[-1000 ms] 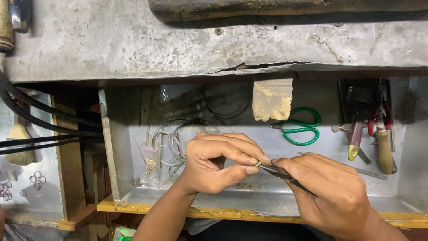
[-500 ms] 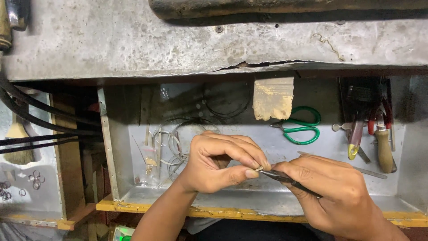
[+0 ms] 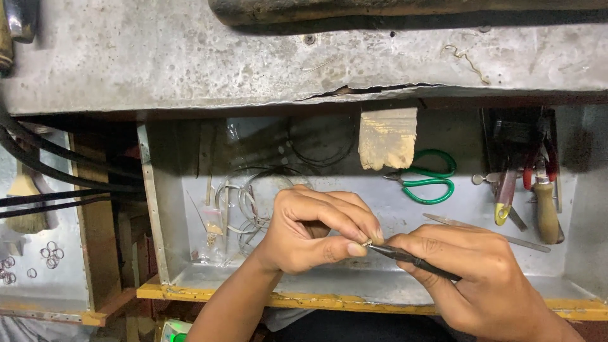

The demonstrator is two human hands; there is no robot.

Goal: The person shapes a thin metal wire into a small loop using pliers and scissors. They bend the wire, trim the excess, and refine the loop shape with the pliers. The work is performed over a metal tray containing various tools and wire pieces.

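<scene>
My left hand pinches a tiny metal piece between thumb and fingertips over an open metal drawer. My right hand grips a thin dark tool like a pen. Its tip touches the small piece at my left fingertips. Both hands hover just above the drawer's front part. The piece is too small to make out its shape.
In the drawer lie coiled wire, green-handled scissors, a flat metal file, a tan block and several handled tools at the right. A worn bench top lies above. A brush and small rings sit at left.
Both hands have shifted slightly down and to the right, keeping the tool tip against the pinched piece.
</scene>
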